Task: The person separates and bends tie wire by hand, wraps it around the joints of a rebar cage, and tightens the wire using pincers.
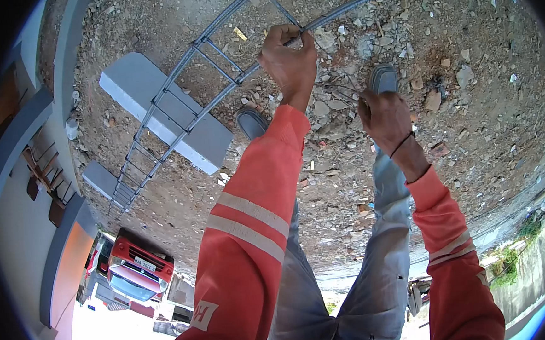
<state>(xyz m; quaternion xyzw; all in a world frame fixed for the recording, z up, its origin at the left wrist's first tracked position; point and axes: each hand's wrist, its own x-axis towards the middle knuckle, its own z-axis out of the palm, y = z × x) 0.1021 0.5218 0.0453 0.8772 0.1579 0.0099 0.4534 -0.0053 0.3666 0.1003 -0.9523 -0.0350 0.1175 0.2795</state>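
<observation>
A long steel rebar cage with cross ties curves from the lower left to the upper right. My left hand is closed at a joint of the cage, thumb and fingers pinched around the near bar, where a thin wire shows beside the fingertips. To the right and a little nearer, my right hand is closed on a bundle of thin wires, whose loose ends stick out to the left of its fingers. The right hand is apart from the cage.
A grey block lies under the cage, with a smaller block near its far left end. Rubble covers the ground around my shoes. A red vehicle and a building wall are at the left.
</observation>
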